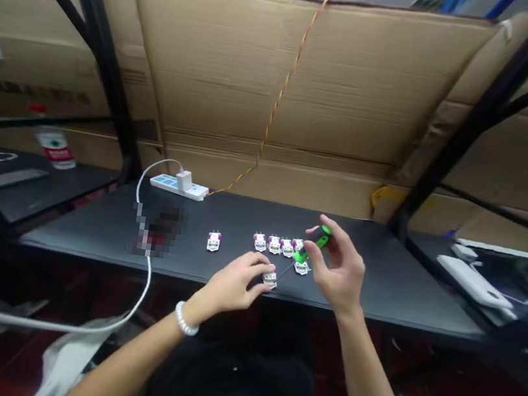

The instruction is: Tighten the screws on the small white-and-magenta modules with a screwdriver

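- Currently your left hand [232, 282] is curled over a small white component [270, 279], fingertips pinching it down on the black table [379, 286] right at the near edge.
- Your right hand [342, 271] is closed around a screwdriver [316, 240] with a green-and-black handle, thumb and fingers wrapped near the butt end.
- Key relation: the pinched component sits at roughly 8 o'clock from your right hand, near it but not touching it.
- The screwdriver's long axis runs 2 o'clock to 8 o'clock, handle high and right, thin shaft slanting down-left toward the pinched component.
- The tip looks to end just beside the component; the shaft is too thin and dark against the table to tell whether it makes contact.
- The left hand is the one on the part; the right reaches it only through the tool.
- A row of four matching components [274, 245] lies at 12 o'clock from the pinched one, with a fifth [302, 267] at about 2 o'clock, just under the handle.
- One lone component [213, 241] sits well apart at 10 o'clock.
- A white power strip [178, 184] with a plugged-in adapter is at the far-left of the table, and its white cable [148, 273] drops over the near edge.
- A twisted red-yellow wire [277, 105] hangs down the cardboard backing [360, 74] at 12 o'clock.
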Available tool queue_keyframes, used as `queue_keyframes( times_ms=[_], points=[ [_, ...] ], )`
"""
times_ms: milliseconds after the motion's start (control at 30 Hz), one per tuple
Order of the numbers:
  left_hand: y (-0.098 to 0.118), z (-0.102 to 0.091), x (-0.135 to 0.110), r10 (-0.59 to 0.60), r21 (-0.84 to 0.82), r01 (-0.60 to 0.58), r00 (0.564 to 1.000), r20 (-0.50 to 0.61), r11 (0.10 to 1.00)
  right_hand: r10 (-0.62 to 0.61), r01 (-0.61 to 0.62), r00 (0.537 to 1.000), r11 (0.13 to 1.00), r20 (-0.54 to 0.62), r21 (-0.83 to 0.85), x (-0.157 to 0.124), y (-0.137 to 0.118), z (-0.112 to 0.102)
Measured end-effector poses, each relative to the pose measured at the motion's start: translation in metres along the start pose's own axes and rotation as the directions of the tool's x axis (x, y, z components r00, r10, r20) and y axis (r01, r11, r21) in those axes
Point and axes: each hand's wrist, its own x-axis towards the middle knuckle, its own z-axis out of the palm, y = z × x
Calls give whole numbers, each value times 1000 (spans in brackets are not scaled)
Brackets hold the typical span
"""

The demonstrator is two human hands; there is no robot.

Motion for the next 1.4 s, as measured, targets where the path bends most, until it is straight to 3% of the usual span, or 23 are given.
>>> queue_keyframes(
  times_ms=[333, 500, 600, 667, 767, 867, 967, 1067, 1167, 1267, 1333, 1400],
  points=[
    [-1, -2, 1, -11, -66, 10, 1000, -10, 998, -18, 19, 987, 1000, 161, -7, 4, -26, 12],
    [2, 0, 3, -10, -86, 10, 1000, -6, 996, 23, -33, 950, 999, 312, 25, 14, -30, 10],
    [1, -11, 1, 4, -55, -4, 1000, 1, 999, 20, -9, 972, 999, 232, -50, 16, -28, 9],
    [-5, -30, -4, -39, 25, 41, 997, -68, 999, -31, 49, 988, 992, 149, -112, 16, -25, 8],
    [-25, -69, -17, -232, 230, 316, 915, -330, 920, -83, 97, 991, 985, 107, -141, 15, -24, 7],
    [-52, -107, -31, -375, 376, 589, 778, -504, 716, -87, 103, 990, 984, 114, -143, 14, -26, 8],
    [-79, -128, -42, -504, 364, 734, 667, -549, 574, -87, 102, 990, 985, 116, -140, 15, -28, 11],
    [-99, -140, -48, -582, 295, 773, 623, -523, 562, -94, 110, 988, 985, 122, -132, 15, -28, 11],
    [-108, -146, -49, -616, 233, 764, 630, -474, 602, -95, 112, 987, 985, 126, -131, 15, -29, 9],
    [-93, -141, -45, -576, 124, 694, 672, -465, 709, -92, 108, 989, 984, 117, -140, 14, -30, 7],
    [-66, -124, -39, -418, 84, 525, 754, -506, 847, -109, 125, 989, 977, 102, -171, 14, -31, 7],
    [-30, -98, -28, -271, 43, 312, 878, -395, 949, -132, 143, 989, 965, 67, -221, 15, -32, 7]
  ],
)
